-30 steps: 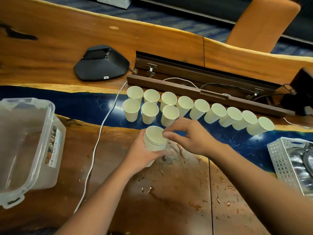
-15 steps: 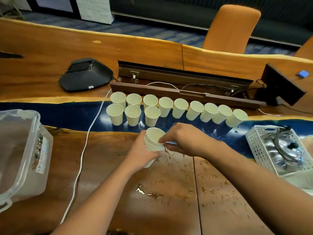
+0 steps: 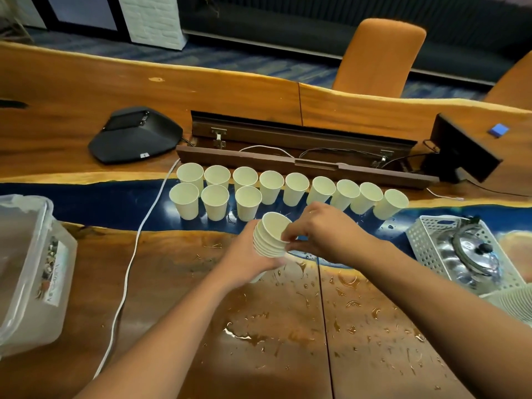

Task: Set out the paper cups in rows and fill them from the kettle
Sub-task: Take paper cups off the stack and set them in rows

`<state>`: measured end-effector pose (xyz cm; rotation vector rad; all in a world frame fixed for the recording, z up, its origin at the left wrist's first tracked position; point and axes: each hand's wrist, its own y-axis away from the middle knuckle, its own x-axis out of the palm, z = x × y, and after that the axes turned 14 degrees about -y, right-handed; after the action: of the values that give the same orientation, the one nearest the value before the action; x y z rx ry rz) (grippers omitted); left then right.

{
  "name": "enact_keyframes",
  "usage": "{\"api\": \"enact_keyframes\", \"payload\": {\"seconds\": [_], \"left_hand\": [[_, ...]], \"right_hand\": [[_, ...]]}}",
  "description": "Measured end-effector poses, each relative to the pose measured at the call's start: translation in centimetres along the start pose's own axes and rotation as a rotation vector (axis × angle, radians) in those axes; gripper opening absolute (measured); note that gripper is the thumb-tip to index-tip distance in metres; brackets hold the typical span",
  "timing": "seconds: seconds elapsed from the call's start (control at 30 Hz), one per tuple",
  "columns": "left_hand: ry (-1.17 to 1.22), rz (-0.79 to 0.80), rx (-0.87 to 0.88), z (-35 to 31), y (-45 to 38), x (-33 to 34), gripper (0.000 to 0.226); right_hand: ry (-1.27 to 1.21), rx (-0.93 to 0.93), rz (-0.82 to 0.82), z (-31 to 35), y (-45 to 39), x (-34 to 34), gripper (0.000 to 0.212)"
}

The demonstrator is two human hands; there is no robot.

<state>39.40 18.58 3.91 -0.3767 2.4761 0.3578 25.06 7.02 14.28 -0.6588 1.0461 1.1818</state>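
A stack of white paper cups point(image 3: 270, 237) is tilted over the table's middle. My left hand point(image 3: 247, 254) grips it from the left and below. My right hand point(image 3: 319, 231) pinches the rim of the top cup with its fingertips. Behind, on the blue strip, a back row of several cups point(image 3: 296, 188) runs left to right, and three cups point(image 3: 215, 201) form a front row at the left. The steel kettle point(image 3: 472, 251) lies in a white perforated basket point(image 3: 420, 240) at the right.
A clear plastic box point(image 3: 26, 269) stands at the left edge. A white cable point(image 3: 126, 272) crosses the table. A black conference phone point(image 3: 135, 133), an open cable trough point(image 3: 302, 151) and a black screen point(image 3: 463, 151) sit behind the cups. Water drops point(image 3: 302, 321) wet the wood near me.
My view has tilted up and back, so the hands and stack sit a little farther from me. Both hands stay on the stack; the right fingers keep working at the top cup's rim.
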Motion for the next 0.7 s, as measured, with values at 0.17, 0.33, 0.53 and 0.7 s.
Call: {"api": "enact_keyframes", "payload": {"seconds": [0.17, 0.33, 0.53, 0.7], "left_hand": [[0.021, -0.019, -0.009, 0.3, -0.5, -0.2, 0.082], [0.036, -0.035, -0.052, 0.7, -0.5, -0.5, 0.078], [0.044, -0.025, -0.091, 1.1, -0.5, -0.1, 0.081], [0.088, -0.029, -0.119, 1.6, -0.3, 0.6, 0.083]], "right_hand": [[-0.014, -0.001, -0.036, -0.3, -0.5, -0.3, 0.024], [-0.086, -0.044, -0.261, -0.5, -0.6, -1.3, 0.021], [-0.093, 0.049, -0.639, -3.0, -1.3, -3.1, 0.023], [-0.051, 0.205, -0.479, -6.2, -2.8, -0.4, 0.026]]}}
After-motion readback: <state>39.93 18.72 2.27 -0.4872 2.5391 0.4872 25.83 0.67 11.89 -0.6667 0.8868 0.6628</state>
